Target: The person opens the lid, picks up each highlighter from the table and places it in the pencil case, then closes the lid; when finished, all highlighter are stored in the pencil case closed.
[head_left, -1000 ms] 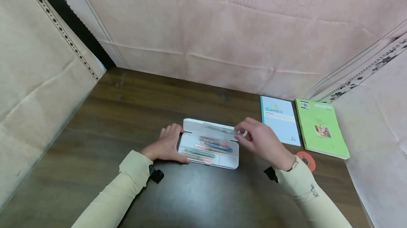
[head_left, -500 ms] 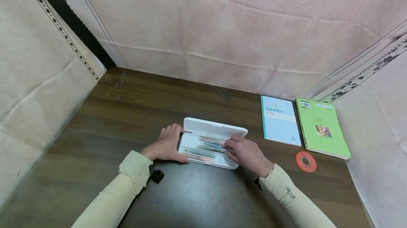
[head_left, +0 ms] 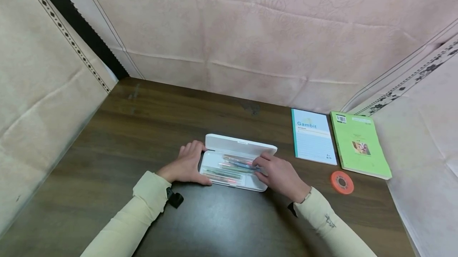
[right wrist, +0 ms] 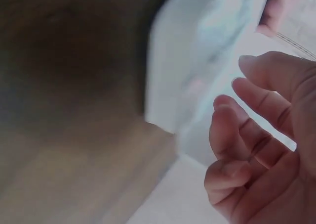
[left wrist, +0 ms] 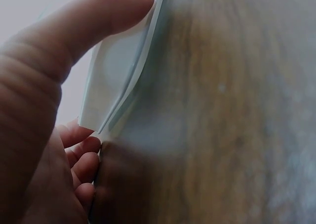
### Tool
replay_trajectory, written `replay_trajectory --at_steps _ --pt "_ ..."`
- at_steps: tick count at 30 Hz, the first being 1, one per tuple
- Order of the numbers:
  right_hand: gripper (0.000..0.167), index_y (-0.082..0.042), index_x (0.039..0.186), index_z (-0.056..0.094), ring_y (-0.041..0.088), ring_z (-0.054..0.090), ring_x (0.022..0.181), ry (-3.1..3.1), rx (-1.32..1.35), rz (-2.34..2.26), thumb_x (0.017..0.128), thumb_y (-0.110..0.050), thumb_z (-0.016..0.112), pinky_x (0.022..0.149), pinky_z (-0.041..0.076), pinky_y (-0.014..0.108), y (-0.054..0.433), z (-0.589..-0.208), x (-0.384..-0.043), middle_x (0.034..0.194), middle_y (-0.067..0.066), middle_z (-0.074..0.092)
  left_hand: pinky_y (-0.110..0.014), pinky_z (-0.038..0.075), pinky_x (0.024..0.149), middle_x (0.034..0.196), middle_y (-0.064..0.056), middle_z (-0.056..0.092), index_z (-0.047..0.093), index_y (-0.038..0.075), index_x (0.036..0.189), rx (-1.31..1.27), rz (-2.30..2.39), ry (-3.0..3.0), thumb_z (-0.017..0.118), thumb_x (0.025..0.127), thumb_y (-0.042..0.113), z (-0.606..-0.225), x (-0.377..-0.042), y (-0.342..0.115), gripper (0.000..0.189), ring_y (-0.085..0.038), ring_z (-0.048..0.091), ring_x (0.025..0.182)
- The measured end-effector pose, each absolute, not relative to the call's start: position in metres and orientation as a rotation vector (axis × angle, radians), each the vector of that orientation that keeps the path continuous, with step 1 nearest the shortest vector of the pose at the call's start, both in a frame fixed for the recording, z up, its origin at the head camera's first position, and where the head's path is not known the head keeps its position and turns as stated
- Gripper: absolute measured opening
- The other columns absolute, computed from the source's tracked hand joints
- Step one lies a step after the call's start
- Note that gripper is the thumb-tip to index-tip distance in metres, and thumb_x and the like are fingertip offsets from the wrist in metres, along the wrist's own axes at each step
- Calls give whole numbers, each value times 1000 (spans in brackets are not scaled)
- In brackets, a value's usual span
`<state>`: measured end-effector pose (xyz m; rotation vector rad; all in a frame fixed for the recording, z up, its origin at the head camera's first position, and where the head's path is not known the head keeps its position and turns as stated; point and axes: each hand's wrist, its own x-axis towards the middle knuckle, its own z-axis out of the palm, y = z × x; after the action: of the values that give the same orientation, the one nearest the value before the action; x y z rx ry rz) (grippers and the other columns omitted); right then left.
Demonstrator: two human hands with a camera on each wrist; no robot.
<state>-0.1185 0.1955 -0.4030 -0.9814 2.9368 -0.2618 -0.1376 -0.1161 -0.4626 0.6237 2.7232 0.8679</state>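
Observation:
A white pencil case lies on the table with its lid raised at the back. Several slim pens lie lengthwise inside. My left hand holds the left end of the case, thumb at the front corner and fingers at the back. In the left wrist view the thumb lies along the case edge. Over the case's right part, my right hand hovers at the pens' ends. The right wrist view shows its fingers loosely bent, with nothing visible between them and the thumb.
A light blue notebook and a thick green book lie side by side at the right rear. Nearer stands a flat orange ring-shaped roll. Pale cloth encloses the dark wooden table at the back and sides.
My right hand has come left and down from the lid into the case, bringing a translucent pen that now lies among the others. The left hand has stayed on the case.

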Motion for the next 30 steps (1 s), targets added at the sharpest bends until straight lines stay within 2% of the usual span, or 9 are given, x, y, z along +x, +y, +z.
replay_trajectory --at_steps 6,12,16,21,27,30 --pt "14 -17 101 71 6 53 67 2991 -971 -611 88 -21 74 60 47 21 203 -363 -125 93 -6 67 -38 26 87 120 -6 42 39 9 128 625 866 2724 85 58 61 -463 -138 -117 98 -21 36 103" --pt "16 -15 105 68 8 58 71 2976 -835 -916 92 -23 70 64 50 27 224 -338 -165 88 -5 67 -38 26 87 119 -5 43 40 9 127 624 873 2732 85 58 62 -463 -138 -117 98 -21 36 103" --pt "25 -15 112 65 14 62 80 2868 -663 -857 93 -30 69 73 52 34 232 -353 -200 95 -1 68 -37 27 87 117 -5 44 42 8 128 632 877 2728 86 58 61 -463 -137 -116 98 -20 37 101" --pt "33 -9 120 65 18 63 91 2692 -670 -689 93 -27 69 82 53 39 229 -388 -227 106 5 68 -37 28 86 117 -6 44 43 8 128 652 870 2735 85 58 61 -465 -137 -115 99 -19 37 101" --pt "19 -11 111 69 16 59 84 2512 -847 -602 92 -8 66 76 51 34 218 -410 -234 98 2 68 -36 27 85 117 -4 44 41 9 127 642 888 2728 85 58 62 -466 -137 -116 97 -19 37 101" --pt "16 -13 105 69 15 58 78 2437 -884 -621 91 -7 67 72 50 31 214 -413 -235 93 0 68 -36 27 85 117 -4 44 41 9 127 631 888 2727 84 58 63 -464 -138 -117 97 -19 37 101"
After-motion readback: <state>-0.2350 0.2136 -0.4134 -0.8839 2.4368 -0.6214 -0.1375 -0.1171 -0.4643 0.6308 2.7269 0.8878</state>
